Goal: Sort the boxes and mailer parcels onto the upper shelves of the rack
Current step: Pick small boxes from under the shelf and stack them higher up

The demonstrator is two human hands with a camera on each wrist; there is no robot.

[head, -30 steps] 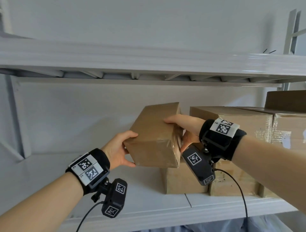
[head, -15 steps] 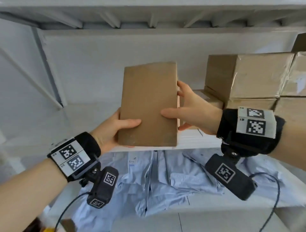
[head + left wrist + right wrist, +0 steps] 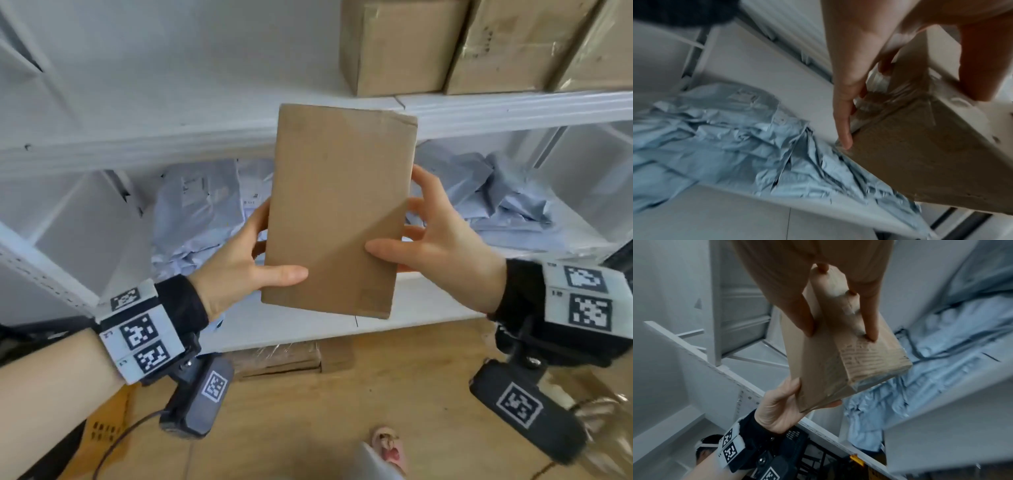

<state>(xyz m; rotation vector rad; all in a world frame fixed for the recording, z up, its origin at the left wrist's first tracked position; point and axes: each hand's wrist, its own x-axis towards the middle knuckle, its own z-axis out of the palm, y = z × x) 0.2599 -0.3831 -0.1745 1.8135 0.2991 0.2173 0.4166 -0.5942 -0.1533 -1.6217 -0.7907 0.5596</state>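
A flat brown cardboard box stands upright in the air in front of the rack, level with the shelf of mailers. My left hand grips its lower left edge, thumb across the front. My right hand grips the right edge, thumb on the front and fingers spread behind. In the left wrist view my fingers lie along the taped side of the box. In the right wrist view thumb and fingers pinch the box.
Several large cardboard boxes fill the right of the upper shelf. Crumpled grey-blue mailer parcels lie on the shelf below. More cardboard sits under the rack on the wooden floor.
The box came away from the upper shelf beside the stacked boxes, turned upright and dropped to the mailer shelf's level. My view tilted down. Both hands kept their hold.
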